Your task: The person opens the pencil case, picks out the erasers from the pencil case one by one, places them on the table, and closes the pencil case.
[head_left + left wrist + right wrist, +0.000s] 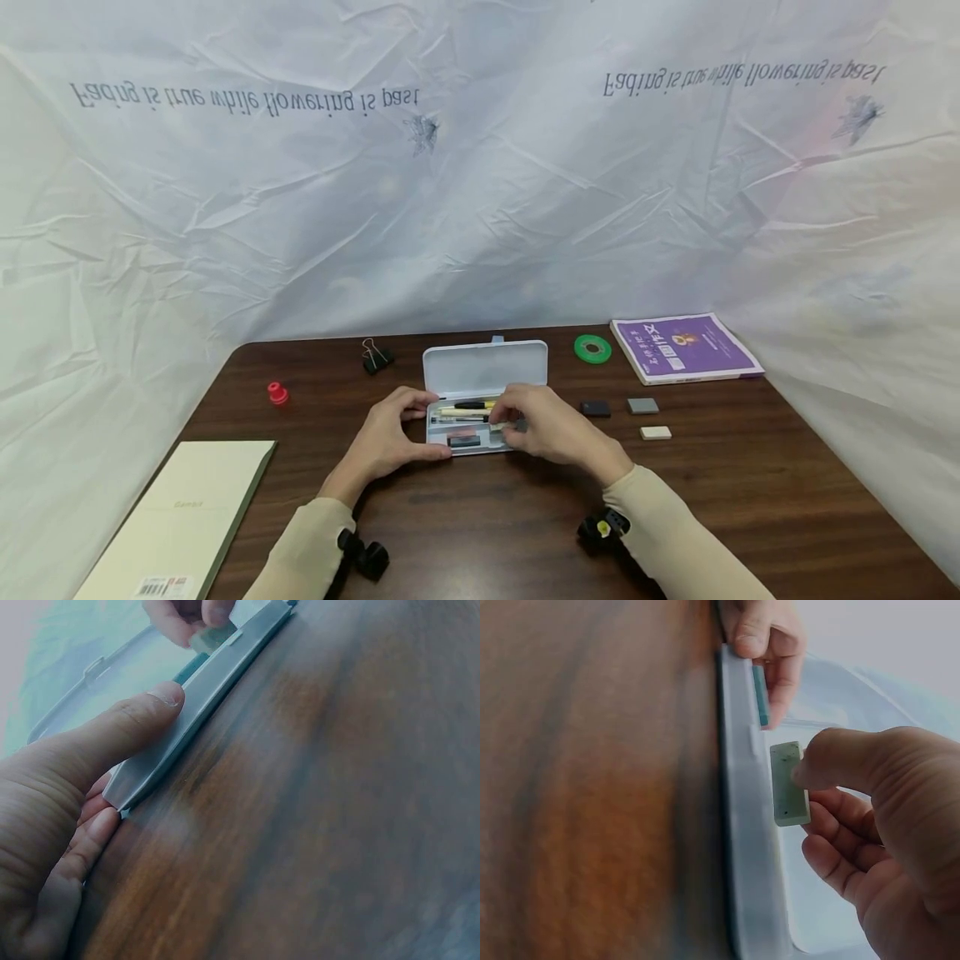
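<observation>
A white pencil case point(486, 371) lies on the table with its lid raised at the back. My left hand point(386, 435) grips its left end, thumb point(142, 720) on the front wall and fingers around the side. Over the case's right part, my right hand point(553, 423) pinches a small pale green eraser point(789, 784) between thumb and fingers. Inside lie a black-and-yellow pen point(472, 405), other pens partly hidden by the right hand, and a dark block point(463, 442) in the front left part.
Right of the case lie a black block point(596, 409), a grey block point(642, 406) and a white block point(656, 433). Behind are a green tape roll point(592, 349), a purple book point(686, 348) and a binder clip point(377, 357). A red stopper-like piece point(277, 393) and a cream notebook point(180, 508) are leftward.
</observation>
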Demonstrator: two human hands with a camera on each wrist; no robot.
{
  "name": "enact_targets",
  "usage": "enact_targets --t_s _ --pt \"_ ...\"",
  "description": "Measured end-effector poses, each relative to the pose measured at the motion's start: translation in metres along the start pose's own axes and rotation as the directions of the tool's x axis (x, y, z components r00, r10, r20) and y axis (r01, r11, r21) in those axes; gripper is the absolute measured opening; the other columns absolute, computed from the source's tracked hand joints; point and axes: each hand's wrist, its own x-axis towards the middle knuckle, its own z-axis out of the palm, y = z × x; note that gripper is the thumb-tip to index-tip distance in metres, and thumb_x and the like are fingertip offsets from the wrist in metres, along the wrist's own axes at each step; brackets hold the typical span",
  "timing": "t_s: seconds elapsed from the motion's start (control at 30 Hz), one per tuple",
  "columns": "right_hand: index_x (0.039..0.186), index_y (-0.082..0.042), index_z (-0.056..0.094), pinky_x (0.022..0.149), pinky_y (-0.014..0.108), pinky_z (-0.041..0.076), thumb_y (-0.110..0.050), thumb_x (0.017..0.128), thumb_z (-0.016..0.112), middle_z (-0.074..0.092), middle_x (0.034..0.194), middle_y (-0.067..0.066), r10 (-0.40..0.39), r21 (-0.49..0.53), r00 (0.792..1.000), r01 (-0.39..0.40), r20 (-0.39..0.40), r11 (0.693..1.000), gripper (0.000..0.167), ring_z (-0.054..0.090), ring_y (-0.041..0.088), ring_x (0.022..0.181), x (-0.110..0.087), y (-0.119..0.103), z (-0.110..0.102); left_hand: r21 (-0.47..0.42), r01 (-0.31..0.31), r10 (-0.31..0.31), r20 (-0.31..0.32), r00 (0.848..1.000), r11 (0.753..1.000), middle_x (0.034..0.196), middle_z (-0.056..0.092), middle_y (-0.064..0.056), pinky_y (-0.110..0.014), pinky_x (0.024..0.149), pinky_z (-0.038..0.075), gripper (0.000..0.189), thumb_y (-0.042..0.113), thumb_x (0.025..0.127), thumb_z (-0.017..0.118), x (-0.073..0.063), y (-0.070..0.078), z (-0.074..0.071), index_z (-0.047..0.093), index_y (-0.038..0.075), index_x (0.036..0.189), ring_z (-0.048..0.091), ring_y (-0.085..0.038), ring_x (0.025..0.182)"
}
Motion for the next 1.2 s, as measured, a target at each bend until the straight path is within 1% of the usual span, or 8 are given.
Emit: enact_targets --t_s 0.17,0.3,0.47,0.63,0.73,0.93,1.07,1.2 --pt "0.108 -0.017 0.078 0.082 0.038 0.065 -0.001 0.096 0.080 0.071 0.104 -0.008 0.006 0.000 0.998 -0.006 -0.057 1.000 0.020 0.066 0.009 0.093 -0.007 0.001 -0.013 0.014 -0.005 0.005 -0.001 1.000 1.000 0.144 0.066 0.004 -0.046 0.114 0.059 0.082 0.044 0.073 0.108 0.000 0.000 0.001 0.071 0.022 0.143 0.070 -0.021 0.129" --pt "0.108 -0.016 0.079 0.080 0.037 0.065 0.002 0.095 0.081 0.070 0.103 -0.007 0.036 -0.026 0.995 -0.039 -0.092 0.999 0.022 0.065 0.009 0.091 -0.019 0.008 -0.032 0.018 -0.005 0.005 -0.002 1.000 1.000 0.143 0.067 0.003 -0.046 0.114 0.059 0.082 0.044 0.073 0.108 0.000 0.000 0.002 0.071 0.021 0.143 0.070 -0.021 0.128" --pt "0.108 -0.017 0.079 0.079 0.036 0.064 0.003 0.094 0.083 0.070 0.102 -0.008 0.113 -0.062 0.981 -0.124 -0.159 0.990 0.024 0.065 0.008 0.090 -0.043 0.024 -0.056 0.032 -0.013 0.013 -0.001 1.000 0.999 0.141 0.068 0.003 -0.046 0.113 0.059 0.083 0.047 0.072 0.108 0.000 0.000 0.002 0.071 0.022 0.142 0.070 -0.022 0.128" --pt "0.105 -0.019 0.078 0.083 0.042 0.065 0.002 0.094 0.084 0.071 0.102 -0.009 0.186 -0.080 0.964 -0.205 -0.192 0.976 0.025 0.065 0.010 0.093 -0.067 0.039 -0.069 0.031 -0.016 0.015 0.005 1.000 0.999 0.143 0.067 0.003 -0.046 0.114 0.059 0.082 0.047 0.073 0.107 0.000 -0.001 0.001 0.071 0.023 0.143 0.069 -0.023 0.130" --pt "0.103 -0.020 0.078 0.082 0.041 0.064 0.003 0.093 0.085 0.070 0.101 -0.009 0.197 -0.101 0.959 -0.221 -0.203 0.970 0.026 0.064 0.010 0.092 -0.080 0.046 -0.070 0.026 -0.010 0.010 0.003 1.000 1.000 0.141 0.068 0.003 -0.046 0.113 0.059 0.082 0.046 0.073 0.107 0.001 0.000 0.002 0.071 0.022 0.143 0.069 -0.022 0.128" --pt "0.099 -0.019 0.077 0.074 0.033 0.060 0.005 0.090 0.085 0.069 0.096 -0.008 0.183 -0.123 0.958 -0.214 -0.221 0.969 0.028 0.061 0.008 0.085 -0.100 0.058 -0.065 0.020 0.002 -0.002 -0.005 1.000 1.000 0.138 0.069 0.003 -0.046 0.112 0.059 0.083 0.045 0.071 0.109 0.001 0.000 0.002 0.071 0.022 0.141 0.070 -0.020 0.125" --pt "0.100 -0.022 0.076 0.075 0.029 0.059 0.005 0.090 0.086 0.067 0.097 -0.011 0.201 -0.111 0.956 -0.228 -0.213 0.967 0.030 0.061 0.008 0.086 -0.104 0.063 -0.059 0.020 0.007 -0.007 -0.008 1.000 1.000 0.138 0.069 0.003 -0.046 0.111 0.060 0.082 0.045 0.071 0.109 0.000 0.000 0.002 0.072 0.022 0.141 0.070 -0.021 0.125" --pt "0.101 -0.022 0.076 0.075 0.029 0.059 0.004 0.091 0.086 0.066 0.097 -0.012 0.208 -0.106 0.957 -0.233 -0.203 0.967 0.030 0.063 0.008 0.087 -0.105 0.065 -0.054 0.019 0.002 -0.002 -0.012 1.000 1.000 0.137 0.070 0.002 -0.046 0.111 0.060 0.083 0.045 0.070 0.109 0.001 0.001 0.002 0.072 0.021 0.141 0.070 -0.021 0.125"
